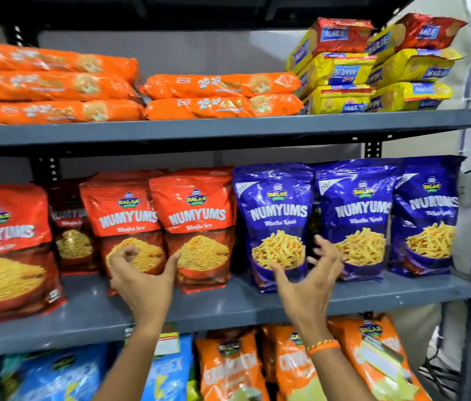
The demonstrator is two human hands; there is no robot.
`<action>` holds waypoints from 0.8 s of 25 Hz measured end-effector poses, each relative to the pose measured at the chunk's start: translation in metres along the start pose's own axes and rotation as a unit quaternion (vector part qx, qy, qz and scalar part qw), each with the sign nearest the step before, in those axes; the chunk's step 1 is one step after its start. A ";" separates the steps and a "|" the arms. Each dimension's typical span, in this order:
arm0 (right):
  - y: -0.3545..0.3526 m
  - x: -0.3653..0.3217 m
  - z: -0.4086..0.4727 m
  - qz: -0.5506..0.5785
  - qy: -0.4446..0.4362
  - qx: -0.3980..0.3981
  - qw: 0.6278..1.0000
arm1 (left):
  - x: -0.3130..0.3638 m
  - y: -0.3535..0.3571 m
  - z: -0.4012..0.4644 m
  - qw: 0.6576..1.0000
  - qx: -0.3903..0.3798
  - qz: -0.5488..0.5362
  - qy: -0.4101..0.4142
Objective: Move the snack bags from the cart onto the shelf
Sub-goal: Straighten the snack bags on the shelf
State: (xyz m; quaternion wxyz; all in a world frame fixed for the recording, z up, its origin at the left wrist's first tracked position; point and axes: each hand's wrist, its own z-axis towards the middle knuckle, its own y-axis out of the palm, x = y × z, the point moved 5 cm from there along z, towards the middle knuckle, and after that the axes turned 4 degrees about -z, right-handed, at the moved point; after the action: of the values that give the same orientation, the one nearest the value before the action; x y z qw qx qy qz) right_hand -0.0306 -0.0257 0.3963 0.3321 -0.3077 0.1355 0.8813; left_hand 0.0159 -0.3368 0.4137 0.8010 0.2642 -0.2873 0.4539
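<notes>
Both grips wide open, empty: left hand [141, 280] by red bags [199, 224], right hand [312, 280] by blue bags [274, 224].

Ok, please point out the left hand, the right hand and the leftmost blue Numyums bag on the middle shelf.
left hand [141, 282], head view, on the back of the hand.
right hand [312, 280], head view, on its palm side.
leftmost blue Numyums bag [274, 198], head view, on its upper front, near the logo.

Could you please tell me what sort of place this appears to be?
Probably a shop or stockroom: a grey metal shelf rack holds rows of identical red snack bags, blue snack bags and stacked orange biscuit packs.
</notes>
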 end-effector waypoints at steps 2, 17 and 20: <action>0.054 -0.031 -0.027 0.031 0.014 -0.112 0.993 | -0.038 -0.027 0.047 0.997 -0.004 0.055 -0.058; 0.185 -0.060 -0.061 -0.072 0.126 -0.217 0.965 | -0.123 -0.038 0.111 0.940 -0.322 0.067 -0.087; 0.183 -0.063 -0.067 -0.058 0.106 -0.225 0.967 | -0.122 -0.060 0.111 0.944 -0.319 0.056 -0.064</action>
State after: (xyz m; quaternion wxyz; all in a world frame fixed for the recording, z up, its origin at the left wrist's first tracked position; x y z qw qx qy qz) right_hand -0.0857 -0.2227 0.3907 0.2892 -0.4733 -0.0497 0.8306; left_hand -0.0079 -0.5099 0.3955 0.7964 0.0073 -0.4823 0.3647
